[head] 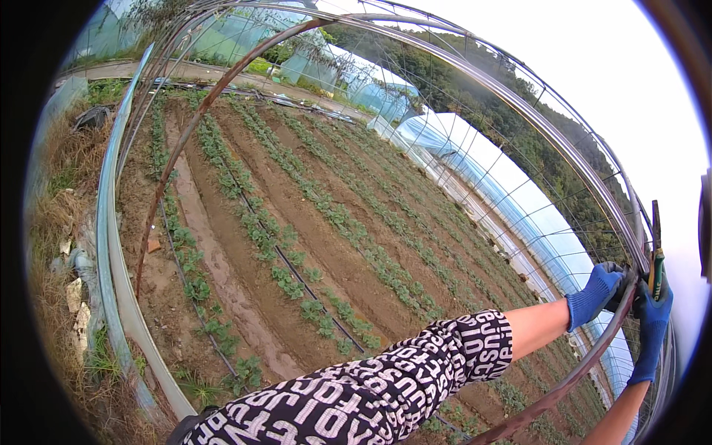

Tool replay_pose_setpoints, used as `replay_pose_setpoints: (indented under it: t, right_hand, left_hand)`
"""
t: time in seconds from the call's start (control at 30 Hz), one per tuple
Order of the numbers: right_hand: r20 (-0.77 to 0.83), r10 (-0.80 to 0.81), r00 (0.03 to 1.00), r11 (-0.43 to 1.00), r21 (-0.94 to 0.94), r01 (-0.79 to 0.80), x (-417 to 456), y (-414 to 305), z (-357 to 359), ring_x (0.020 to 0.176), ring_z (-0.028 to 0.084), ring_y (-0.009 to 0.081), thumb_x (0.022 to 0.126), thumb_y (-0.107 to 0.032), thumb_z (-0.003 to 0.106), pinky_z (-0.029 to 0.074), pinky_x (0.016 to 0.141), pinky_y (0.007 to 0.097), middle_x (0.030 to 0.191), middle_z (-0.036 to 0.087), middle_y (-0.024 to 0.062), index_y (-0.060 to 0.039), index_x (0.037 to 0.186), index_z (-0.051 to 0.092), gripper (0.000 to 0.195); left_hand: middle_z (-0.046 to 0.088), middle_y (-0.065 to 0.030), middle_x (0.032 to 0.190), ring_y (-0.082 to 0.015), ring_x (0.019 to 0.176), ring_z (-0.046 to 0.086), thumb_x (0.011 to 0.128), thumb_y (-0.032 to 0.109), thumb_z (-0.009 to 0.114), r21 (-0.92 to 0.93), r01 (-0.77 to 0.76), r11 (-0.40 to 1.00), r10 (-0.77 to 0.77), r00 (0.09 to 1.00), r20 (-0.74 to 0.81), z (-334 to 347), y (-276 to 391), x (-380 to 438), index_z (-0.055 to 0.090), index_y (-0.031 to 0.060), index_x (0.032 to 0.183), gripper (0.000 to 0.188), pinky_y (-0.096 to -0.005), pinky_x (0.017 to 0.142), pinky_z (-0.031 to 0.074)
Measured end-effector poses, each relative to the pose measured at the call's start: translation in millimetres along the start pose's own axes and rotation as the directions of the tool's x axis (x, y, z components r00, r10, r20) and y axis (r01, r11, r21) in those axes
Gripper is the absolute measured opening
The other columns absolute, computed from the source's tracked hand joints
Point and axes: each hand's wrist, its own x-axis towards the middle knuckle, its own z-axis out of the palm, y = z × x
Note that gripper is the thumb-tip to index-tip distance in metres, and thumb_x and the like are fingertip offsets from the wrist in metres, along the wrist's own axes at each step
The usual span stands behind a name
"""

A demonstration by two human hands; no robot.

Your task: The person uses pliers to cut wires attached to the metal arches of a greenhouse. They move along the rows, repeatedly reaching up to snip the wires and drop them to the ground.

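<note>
My left hand, in a blue knit glove with a dark coated palm, is curled against a joint of metal greenhouse pipes at the right. There a rusty curved hoop pipe meets a bundle of long straight pipes. Its fingertips are partly hidden by the pipe. Just beyond the hoop, my right hand, gloved the same way, holds a hand tool with a green and yellow handle. The tool's dark metal end points upward, close beside the pipes. What its jaws are like cannot be made out.
Below lie soil beds with rows of leafy green plants and black drip hoses. Thin cross wires span the bare frame. A pale plastic-edged rail and dry grass run along the left. Plastic-covered tunnels stand beyond.
</note>
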Motion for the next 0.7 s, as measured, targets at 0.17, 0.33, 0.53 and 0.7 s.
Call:
replay_pose_setpoints:
  t: [0.17, 0.33, 0.53, 0.7]
  right_hand:
    - [-0.011, -0.077, 0.997, 0.991, 0.109, 0.078, 19, 8, 6, 0.075, 0.061, 0.0102, 0.086, -0.005, 0.065, 0.051, 0.065, 0.0244, 0.090, 0.065, 0.0067, 0.0016, 0.118, 0.058, 0.033]
    - [-0.031, -0.018, 0.999, 0.996, 0.082, 0.021, 16, 30, 6, 0.072, 0.059, 0.0106, 0.085, -0.003, 0.064, 0.050, 0.063, 0.0260, 0.088, 0.063, 0.0043, 0.0012, 0.113, 0.059, 0.029]
    - [-0.057, -0.031, 0.998, 0.996, 0.081, 0.035, 21, 24, 10, 0.077, 0.058, 0.0128, 0.086, -0.005, 0.065, 0.049, 0.068, 0.0269, 0.089, 0.063, 0.0053, 0.0030, 0.112, 0.058, 0.028]
    - [-0.280, -0.209, 0.937, 0.977, -0.021, 0.211, 24, 34, 22, 0.078, 0.056, 0.0142, 0.087, -0.006, 0.064, 0.047, 0.070, 0.0287, 0.086, 0.062, 0.0059, 0.0025, 0.107, 0.058, 0.023]
  left_hand:
    - [0.065, -0.0084, 0.084, -0.0119, 0.070, 0.062, 0.088, 0.002, 0.055, 0.209, -0.350, 0.913, 0.363, 0.931, -0.031, -5, 8, 16, 0.057, 0.0017, 0.104, 0.017, -0.0251, 0.061, 0.054]
    - [0.066, -0.0109, 0.085, -0.0195, 0.067, 0.065, 0.088, 0.005, 0.051, 0.342, -0.045, 0.939, 0.040, 0.999, 0.022, -6, 21, -7, 0.061, 0.0014, 0.104, 0.020, -0.0343, 0.051, 0.055]
    - [0.065, -0.0113, 0.084, -0.0222, 0.067, 0.066, 0.095, 0.013, 0.045, -0.124, 0.204, 0.971, -0.170, 0.955, 0.243, -2, 41, -46, 0.061, 0.0026, 0.103, 0.020, -0.0362, 0.056, 0.059]
    - [0.064, -0.0084, 0.079, -0.0189, 0.065, 0.063, 0.097, 0.013, 0.049, -0.079, 0.024, 0.997, -0.011, 0.987, 0.161, -8, 18, -35, 0.062, 0.0026, 0.093, 0.018, -0.0323, 0.058, 0.057]
